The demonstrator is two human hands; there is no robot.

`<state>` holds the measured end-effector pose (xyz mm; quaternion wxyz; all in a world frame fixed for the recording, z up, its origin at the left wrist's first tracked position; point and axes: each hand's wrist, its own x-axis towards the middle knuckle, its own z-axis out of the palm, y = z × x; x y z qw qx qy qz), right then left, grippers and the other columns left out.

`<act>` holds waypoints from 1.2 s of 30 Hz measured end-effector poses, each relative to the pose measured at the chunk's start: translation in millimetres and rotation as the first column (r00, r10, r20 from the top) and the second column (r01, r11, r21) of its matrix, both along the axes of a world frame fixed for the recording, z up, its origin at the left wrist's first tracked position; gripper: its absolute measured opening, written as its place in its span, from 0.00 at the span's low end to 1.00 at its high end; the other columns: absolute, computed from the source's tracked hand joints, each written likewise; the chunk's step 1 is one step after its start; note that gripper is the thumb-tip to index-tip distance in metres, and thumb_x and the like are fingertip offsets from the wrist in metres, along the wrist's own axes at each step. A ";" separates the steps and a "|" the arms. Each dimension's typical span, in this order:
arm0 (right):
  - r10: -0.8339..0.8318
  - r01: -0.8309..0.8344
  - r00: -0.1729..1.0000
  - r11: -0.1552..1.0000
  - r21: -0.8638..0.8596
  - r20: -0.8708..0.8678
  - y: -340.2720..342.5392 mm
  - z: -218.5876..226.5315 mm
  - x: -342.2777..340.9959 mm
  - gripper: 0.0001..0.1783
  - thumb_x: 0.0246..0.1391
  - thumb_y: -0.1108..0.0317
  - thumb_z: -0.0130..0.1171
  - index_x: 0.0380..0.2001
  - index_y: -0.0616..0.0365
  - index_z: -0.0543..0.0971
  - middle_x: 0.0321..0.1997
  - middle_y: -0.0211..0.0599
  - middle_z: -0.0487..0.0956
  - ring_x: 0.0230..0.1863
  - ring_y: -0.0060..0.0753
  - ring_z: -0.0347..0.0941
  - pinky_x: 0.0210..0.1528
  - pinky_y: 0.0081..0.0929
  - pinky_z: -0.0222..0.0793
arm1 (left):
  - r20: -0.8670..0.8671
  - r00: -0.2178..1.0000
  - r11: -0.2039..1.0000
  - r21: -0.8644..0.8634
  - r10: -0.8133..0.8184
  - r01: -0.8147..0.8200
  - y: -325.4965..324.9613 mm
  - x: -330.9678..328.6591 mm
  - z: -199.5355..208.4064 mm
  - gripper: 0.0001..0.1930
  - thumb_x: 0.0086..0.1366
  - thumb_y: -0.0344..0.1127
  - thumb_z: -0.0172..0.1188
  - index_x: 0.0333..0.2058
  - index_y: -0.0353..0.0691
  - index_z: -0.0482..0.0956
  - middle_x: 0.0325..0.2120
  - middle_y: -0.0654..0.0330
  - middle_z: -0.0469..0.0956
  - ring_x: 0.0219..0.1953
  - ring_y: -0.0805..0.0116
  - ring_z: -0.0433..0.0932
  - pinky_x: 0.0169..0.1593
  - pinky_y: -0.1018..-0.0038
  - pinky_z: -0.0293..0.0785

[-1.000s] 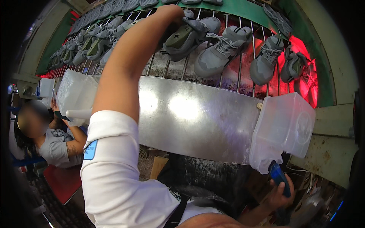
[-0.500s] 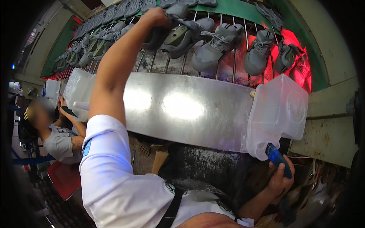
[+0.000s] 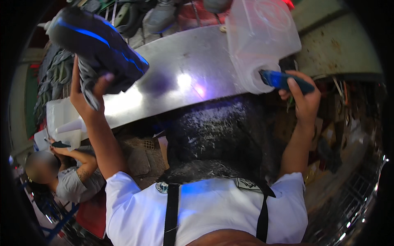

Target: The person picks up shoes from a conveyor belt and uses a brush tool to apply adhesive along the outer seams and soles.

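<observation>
A dark grey shoe (image 3: 98, 45) is raised at the left with its underside turned toward me, a streak of blue light along it. My left hand (image 3: 88, 96) grips it from below, the thumb pressed on its side. On the right, my right hand (image 3: 305, 96) is closed around a blue-handled brush (image 3: 287, 80). The brush's dark end reaches into the round mouth of a translucent plastic jug (image 3: 262, 37), which lies at the right end of a metal plate (image 3: 172, 69). The mouth hides the very tip of the brush.
More grey shoes (image 3: 162, 16) sit on metal bars behind the plate. At the left end is another translucent container with a white spout (image 3: 67, 126). A co-worker (image 3: 78, 174) in a grey shirt works beyond it, at the lower left. A black apron (image 3: 209, 131) covers my front.
My left hand has come back from the rack toward me with the shoe. My right hand still holds the brush at the jug's mouth. The whole view has shifted.
</observation>
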<state>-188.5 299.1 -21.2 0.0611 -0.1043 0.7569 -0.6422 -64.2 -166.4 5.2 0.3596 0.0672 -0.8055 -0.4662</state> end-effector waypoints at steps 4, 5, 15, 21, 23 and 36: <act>-0.062 0.067 0.997 0.983 0.172 -0.035 -6.1 5.4 1.9 0.15 0.61 0.66 0.67 0.46 0.65 0.82 0.30 0.35 0.84 0.28 0.21 0.80 0.30 0.19 0.74 | 0.120 0.992 0.998 0.051 -0.034 0.028 18.5 29.6 -54.6 0.51 0.45 0.29 0.83 0.68 0.27 0.64 0.58 0.51 0.77 0.57 0.62 0.77 0.63 0.67 0.70; -0.050 0.070 0.995 0.967 0.244 -0.087 -7.5 3.5 0.8 0.14 0.60 0.66 0.68 0.45 0.65 0.83 0.28 0.34 0.84 0.28 0.20 0.80 0.30 0.19 0.74 | 0.161 0.986 0.989 0.143 -0.047 0.024 22.5 32.0 -49.8 0.49 0.44 0.27 0.83 0.66 0.29 0.67 0.54 0.52 0.79 0.55 0.61 0.78 0.60 0.68 0.72; 0.075 -0.056 0.993 0.980 0.191 -0.092 -16.8 -10.2 2.6 0.14 0.60 0.65 0.69 0.45 0.63 0.84 0.26 0.32 0.83 0.27 0.18 0.78 0.29 0.19 0.74 | -0.052 0.994 0.995 0.004 -0.101 0.101 120.3 39.3 43.6 0.76 0.41 0.48 0.85 0.75 0.40 0.31 0.68 0.37 0.61 0.70 0.42 0.62 0.72 0.51 0.58; 0.031 -0.030 1.000 0.973 0.231 -0.002 -10.4 -0.3 3.9 0.14 0.60 0.65 0.68 0.43 0.64 0.84 0.25 0.32 0.83 0.26 0.18 0.79 0.28 0.19 0.75 | 0.051 0.990 0.990 -0.032 -0.134 0.135 117.3 17.8 19.5 0.71 0.41 0.34 0.84 0.73 0.38 0.36 0.59 0.48 0.72 0.60 0.54 0.73 0.70 0.57 0.61; -0.030 0.029 1.000 0.959 0.283 -0.003 -5.5 7.4 7.8 0.14 0.60 0.64 0.68 0.42 0.64 0.84 0.25 0.33 0.83 0.26 0.18 0.79 0.26 0.18 0.74 | 0.280 0.951 0.978 -0.121 -0.129 0.168 70.9 25.3 13.6 0.57 0.42 0.34 0.84 0.66 0.36 0.55 0.53 0.52 0.77 0.56 0.58 0.76 0.65 0.60 0.66; 0.164 -0.174 0.954 0.985 0.017 0.253 15.0 -14.4 -11.7 0.14 0.61 0.66 0.68 0.45 0.65 0.83 0.33 0.33 0.83 0.28 0.20 0.77 0.31 0.24 0.76 | 0.216 0.976 0.560 -0.810 0.009 0.174 23.7 10.3 -27.0 0.37 0.56 0.56 0.69 0.59 0.38 0.75 0.59 0.52 0.76 0.59 0.53 0.75 0.65 0.54 0.67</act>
